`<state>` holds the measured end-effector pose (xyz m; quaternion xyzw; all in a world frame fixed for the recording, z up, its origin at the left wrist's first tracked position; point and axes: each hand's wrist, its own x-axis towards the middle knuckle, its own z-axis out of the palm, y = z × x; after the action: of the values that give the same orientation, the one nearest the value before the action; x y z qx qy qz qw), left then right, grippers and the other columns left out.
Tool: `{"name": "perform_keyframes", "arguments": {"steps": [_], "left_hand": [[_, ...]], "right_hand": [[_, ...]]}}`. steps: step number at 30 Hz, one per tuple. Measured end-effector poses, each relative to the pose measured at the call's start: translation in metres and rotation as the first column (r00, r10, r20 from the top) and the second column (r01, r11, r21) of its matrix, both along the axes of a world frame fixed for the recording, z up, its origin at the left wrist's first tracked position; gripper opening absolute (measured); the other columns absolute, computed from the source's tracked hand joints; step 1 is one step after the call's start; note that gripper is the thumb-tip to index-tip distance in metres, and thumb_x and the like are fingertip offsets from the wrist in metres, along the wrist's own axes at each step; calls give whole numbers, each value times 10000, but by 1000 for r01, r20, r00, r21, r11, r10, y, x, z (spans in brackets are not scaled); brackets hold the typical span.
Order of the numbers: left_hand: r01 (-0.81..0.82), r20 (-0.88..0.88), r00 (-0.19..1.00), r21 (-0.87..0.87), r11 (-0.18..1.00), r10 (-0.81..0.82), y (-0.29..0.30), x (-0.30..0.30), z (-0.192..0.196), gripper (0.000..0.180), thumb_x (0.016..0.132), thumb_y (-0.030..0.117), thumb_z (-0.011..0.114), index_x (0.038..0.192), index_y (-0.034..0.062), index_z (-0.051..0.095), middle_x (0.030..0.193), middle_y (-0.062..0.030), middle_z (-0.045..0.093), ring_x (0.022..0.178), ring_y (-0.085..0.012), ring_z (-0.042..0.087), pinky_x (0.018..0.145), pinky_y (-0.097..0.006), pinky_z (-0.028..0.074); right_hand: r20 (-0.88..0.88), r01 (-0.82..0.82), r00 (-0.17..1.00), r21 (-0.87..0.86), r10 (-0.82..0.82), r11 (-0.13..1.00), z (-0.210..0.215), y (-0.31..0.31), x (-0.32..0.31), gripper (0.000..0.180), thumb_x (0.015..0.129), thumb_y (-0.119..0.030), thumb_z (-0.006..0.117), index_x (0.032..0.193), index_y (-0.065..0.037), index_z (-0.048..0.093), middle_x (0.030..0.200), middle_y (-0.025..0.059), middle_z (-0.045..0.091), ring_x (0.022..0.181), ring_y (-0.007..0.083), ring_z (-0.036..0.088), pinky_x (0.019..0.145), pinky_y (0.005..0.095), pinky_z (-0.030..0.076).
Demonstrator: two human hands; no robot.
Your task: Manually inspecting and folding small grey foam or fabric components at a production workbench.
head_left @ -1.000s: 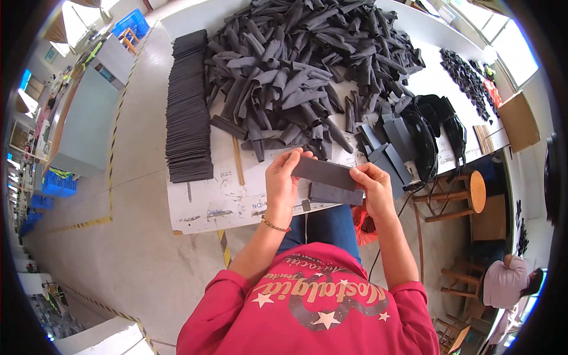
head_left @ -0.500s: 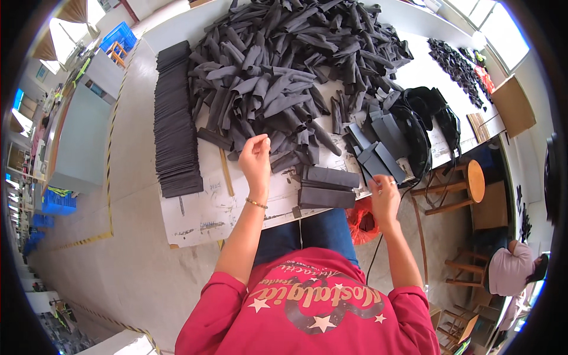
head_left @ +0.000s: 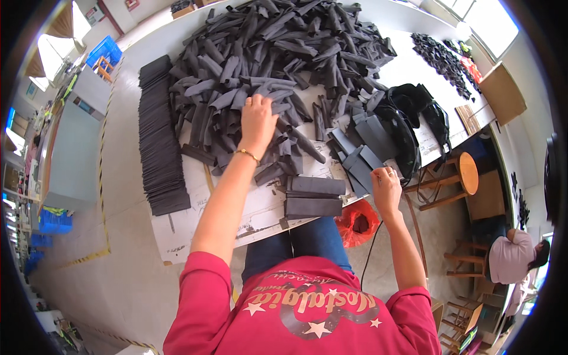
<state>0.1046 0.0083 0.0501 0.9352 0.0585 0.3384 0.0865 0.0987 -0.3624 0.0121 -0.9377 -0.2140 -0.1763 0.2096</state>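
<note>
A large heap of dark grey fabric pieces (head_left: 219, 100), many rolled into tubes, covers the back of the white table (head_left: 171, 234). My left hand (head_left: 259, 123) is on the near side of the heap, fingers bent and pressed together at the pieces. Its fingertips are partly hidden, so any piece in them cannot be made out. My right hand (head_left: 386, 188) is closed in a pinch beside a loose stack of flat grey pieces (head_left: 361, 157); whatever it pinches is too small to name. Two neat stacks of folded dark pieces (head_left: 313, 207) lie near the front edge, between my hands.
A long row of tightly stacked dark pieces (head_left: 160, 142) runs along the table's left side. Black bags or straps (head_left: 408, 136) lie at the right, near a wooden stool (head_left: 467, 173). A red plastic bag (head_left: 358, 223) hangs below the front edge. Another person (head_left: 515, 260) sits far right.
My left hand has moved away from me and down onto the heap. My right hand stays pinched by the flat pieces. The whole view has shifted slightly.
</note>
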Motion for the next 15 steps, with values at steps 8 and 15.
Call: {"name": "perform_keyframes", "arguments": {"steps": [8, 15], "left_hand": [[23, 87, 996, 41, 999, -26, -16, -42, 30, 50, 805, 139, 697, 853, 125, 694, 830, -77, 571, 897, -267, 565, 757, -389, 460], [144, 178, 983, -582, 800, -48, -35, -108, 5, 142, 934, 150, 610, 1028, 93, 699, 827, -81, 668, 603, -172, 644, 515, -297, 490]], "right_hand": [[-3, 12, 1000, 37, -12, 999, -7, -18, 11, 85, 839, -97, 645, 890, -39, 611, 887, 132, 607, 886, 329, 583, 762, 420, 482], [121, 67, 993, -447, -14, 892, -37, -4, 36, 345, 851, -191, 626, 1135, 5, 613, 1027, 122, 645, 944, 290, 607, 814, 386, 479]]}}
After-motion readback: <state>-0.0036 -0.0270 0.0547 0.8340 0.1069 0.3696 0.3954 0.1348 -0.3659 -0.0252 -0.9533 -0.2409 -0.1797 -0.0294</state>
